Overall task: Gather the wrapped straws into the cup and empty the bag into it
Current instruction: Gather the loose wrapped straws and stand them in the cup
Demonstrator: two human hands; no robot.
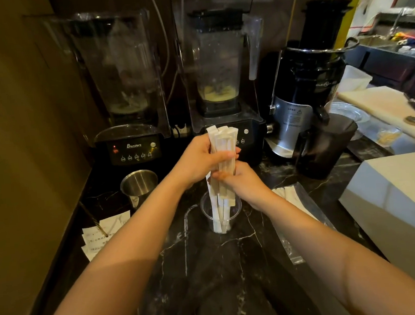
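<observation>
**Straw bundle held upright in the clear cup**

Two bare forearms (124, 252) are stretched forward over the black marble countertop (212, 277) towards the clear plastic cup (205, 214). A bundle of paper-wrapped straws (221, 141) is stood upright in that cup, with its lower ends inside and its upper part raised well above the rim. The bundle is gripped high above the cup by the left hand (196, 160), fingers curled round it, and is pinched just below by the right hand (243, 181). A clear plastic bag (306, 209) holding more straws is laid flat just right of the cup. A steel cup (138, 186) is seen to the cup's left, and two blenders (130, 149) behind it.
</observation>
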